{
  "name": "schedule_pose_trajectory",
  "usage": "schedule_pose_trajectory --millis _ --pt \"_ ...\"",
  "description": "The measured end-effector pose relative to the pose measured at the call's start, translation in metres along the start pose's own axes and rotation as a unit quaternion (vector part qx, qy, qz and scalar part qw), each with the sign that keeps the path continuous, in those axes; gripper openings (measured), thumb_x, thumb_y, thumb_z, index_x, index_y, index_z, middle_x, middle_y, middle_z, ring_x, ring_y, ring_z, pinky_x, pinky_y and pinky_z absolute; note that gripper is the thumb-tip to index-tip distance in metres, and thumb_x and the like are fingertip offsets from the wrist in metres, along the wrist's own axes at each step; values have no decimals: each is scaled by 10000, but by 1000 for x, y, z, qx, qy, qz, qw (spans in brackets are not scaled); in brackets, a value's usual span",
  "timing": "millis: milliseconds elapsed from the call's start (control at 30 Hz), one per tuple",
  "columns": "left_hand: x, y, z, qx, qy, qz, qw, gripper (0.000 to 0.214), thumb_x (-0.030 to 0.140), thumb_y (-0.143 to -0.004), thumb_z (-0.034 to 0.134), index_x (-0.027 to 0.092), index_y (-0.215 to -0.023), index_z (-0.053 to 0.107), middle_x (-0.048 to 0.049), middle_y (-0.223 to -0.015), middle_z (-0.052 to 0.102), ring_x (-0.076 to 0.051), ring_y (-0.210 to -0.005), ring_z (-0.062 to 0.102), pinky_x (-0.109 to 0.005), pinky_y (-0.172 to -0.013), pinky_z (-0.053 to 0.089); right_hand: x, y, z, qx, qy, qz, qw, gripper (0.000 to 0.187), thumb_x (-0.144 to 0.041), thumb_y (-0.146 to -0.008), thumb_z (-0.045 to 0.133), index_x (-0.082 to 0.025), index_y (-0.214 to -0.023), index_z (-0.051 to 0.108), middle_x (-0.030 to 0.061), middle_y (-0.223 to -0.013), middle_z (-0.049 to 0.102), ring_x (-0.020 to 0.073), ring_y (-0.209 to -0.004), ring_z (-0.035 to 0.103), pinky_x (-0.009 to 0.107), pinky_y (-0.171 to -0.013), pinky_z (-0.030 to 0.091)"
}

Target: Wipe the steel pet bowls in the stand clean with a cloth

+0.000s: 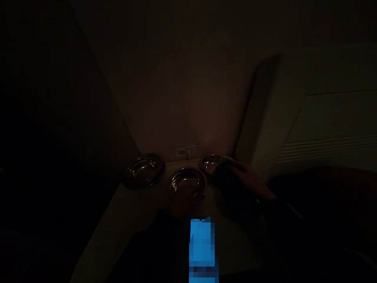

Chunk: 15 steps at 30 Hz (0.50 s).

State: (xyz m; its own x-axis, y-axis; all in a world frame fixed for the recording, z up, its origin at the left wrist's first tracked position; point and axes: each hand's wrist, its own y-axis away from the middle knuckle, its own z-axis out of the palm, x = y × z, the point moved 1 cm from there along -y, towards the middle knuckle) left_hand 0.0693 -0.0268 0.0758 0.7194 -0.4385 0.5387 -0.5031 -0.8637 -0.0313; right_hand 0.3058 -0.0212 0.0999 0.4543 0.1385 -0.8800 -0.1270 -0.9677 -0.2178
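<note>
Left hand (185,202) sits at the near rim of the middle bowl (187,180), fingers touching or almost touching the metal. It's very dark, so I cannot tell whether that hand is curled shut or spread flat. Over to the right of the middle bowl, the right hand (251,181) lies across a dark bundle (225,173), maybe a cloth, too dim to say. Whether the fingers are clamped round it or just resting on top, I cannot tell either. That bundle presses against the right bowl (211,162), which stands just behind and to the right of the middle bowl and is partly covered by the bundle.

Left of the middle bowl and a little further back is the left bowl (143,169), wider, shiny, nothing touching it. All three stand upright on the pale counter (118,220). Straight behind the middle bowl, low on the wall, there's a wall socket (185,151). Nearer than the middle bowl, at the bottom edge of the view, a blue screen (202,245) glows, blurred out. Far right of the middle bowl rises a pale cabinet (309,118).
</note>
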Motion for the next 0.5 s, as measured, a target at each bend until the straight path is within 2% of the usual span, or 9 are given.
schedule_pose_trajectory --millis 100,200,300,400,500 --pt "-8 -2 12 -48 -28 -15 998 374 344 -820 565 142 -1115 674 -146 -1139 674 -296 -1078 611 -415 -921 466 1 -3 8 20 -9 5 1000 376 -437 -767 567 -209 -1036 698 49 -1001 723 247 -966 650 404 -903 489" --pt "-12 -5 17 -55 -23 -20 998 331 308 -820 557 154 -1082 689 -145 -1123 683 -293 -1071 616 -422 -930 462 0 -6 11 33 -13 9 999 400 -458 -775 555 -211 -1060 688 47 -1039 713 239 -992 641 391 -922 475" --pt "-15 -7 13 -18 16 9 1000 348 304 -863 482 149 -1103 681 -143 -1164 668 -285 -1102 603 -431 -953 445 1 -9 12 48 -18 16 999 391 -475 -795 530 -222 -1048 688 38 -1056 709 233 -1014 630 384 -941 456" --pt "-15 -8 0 37 89 54 994 370 309 -887 441 177 -1149 666 -102 -1250 629 -257 -1189 550 -415 -1027 390 4 -12 14 58 -24 26 998 389 -468 -812 497 -221 -1046 684 37 -1086 700 233 -1044 615 387 -966 433" --pt "-17 -8 -16 71 182 38 980 347 377 -869 487 217 -1090 702 -61 -1217 655 -247 -1176 562 -388 -1030 393 4 -16 18 65 -28 35 997 399 -463 -809 480 -209 -1041 681 47 -1103 692 240 -1062 603 398 -983 416"
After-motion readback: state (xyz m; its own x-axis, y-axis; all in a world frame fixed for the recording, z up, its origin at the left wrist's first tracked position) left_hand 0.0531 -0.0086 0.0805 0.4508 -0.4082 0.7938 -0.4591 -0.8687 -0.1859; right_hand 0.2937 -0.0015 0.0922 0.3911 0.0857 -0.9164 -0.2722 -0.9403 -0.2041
